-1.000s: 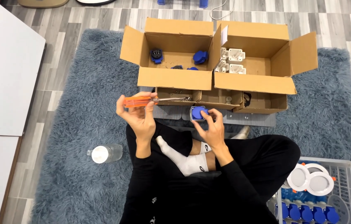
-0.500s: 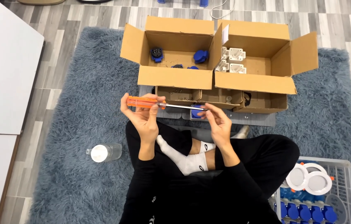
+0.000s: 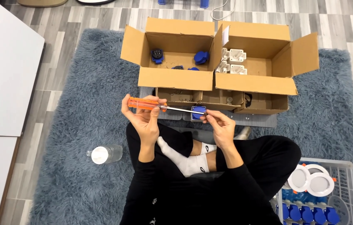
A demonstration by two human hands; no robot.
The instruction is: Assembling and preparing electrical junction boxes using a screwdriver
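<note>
My left hand (image 3: 141,118) grips an orange-handled screwdriver (image 3: 145,103), held level with its metal shaft pointing right. My right hand (image 3: 219,125) pinches the shaft near its tip, right beside a small blue socket part (image 3: 197,111) that lies on the grey mat in front of me. I cannot tell whether my right fingers also touch the blue part. I sit cross-legged in black clothes and white socks on a blue shaggy rug (image 3: 76,125).
Two open cardboard boxes stand ahead: the left box (image 3: 172,77) holds blue parts, the right box (image 3: 255,81) white ones. Low trays sit below them. A plastic bottle (image 3: 104,153) lies at left. A grey basket (image 3: 343,183) with white rings and blue parts stands at lower right. White panels lie at far left.
My right hand has let the blue part down onto the mat and moved to the screwdriver's shaft. The left hand has shifted the screwdriver slightly right.
</note>
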